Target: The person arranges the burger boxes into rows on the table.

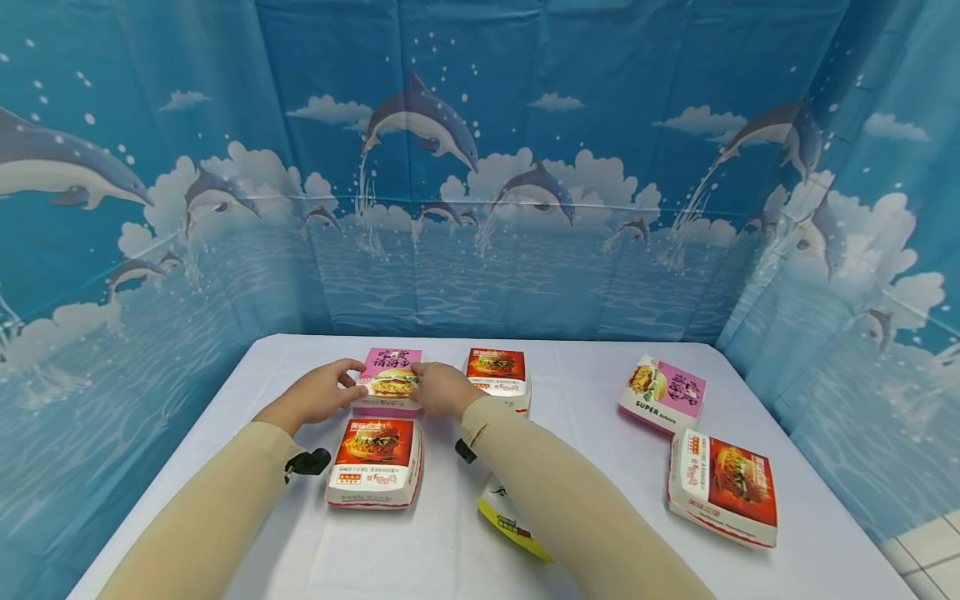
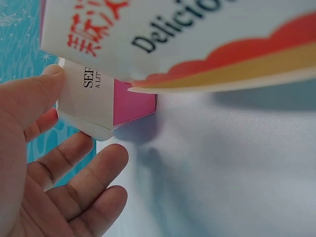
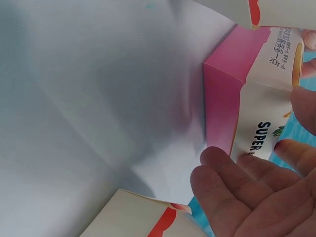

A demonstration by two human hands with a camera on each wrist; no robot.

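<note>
A pink and white burger box (image 1: 389, 383) lies between both hands at the back left of the table in the head view. My left hand (image 1: 318, 394) is at its left side, thumb and index fingertip at the edge. In the left wrist view, the other fingers (image 2: 106, 168) are spread loosely off the box. My right hand (image 1: 444, 389) touches the opposite side with its fingertips, the fingers loosely extended along it in the right wrist view. A red and white burger box (image 1: 375, 462) sits just in front of the pink one.
Another red and white box (image 1: 497, 375) stands right of the right hand. A yellow and white packet (image 1: 510, 521) lies partly beneath the right sleeve. Farther right are a second pink box (image 1: 663, 393) and a red and white box (image 1: 723, 487). A dolphin-print curtain (image 1: 487, 275) hangs behind the table.
</note>
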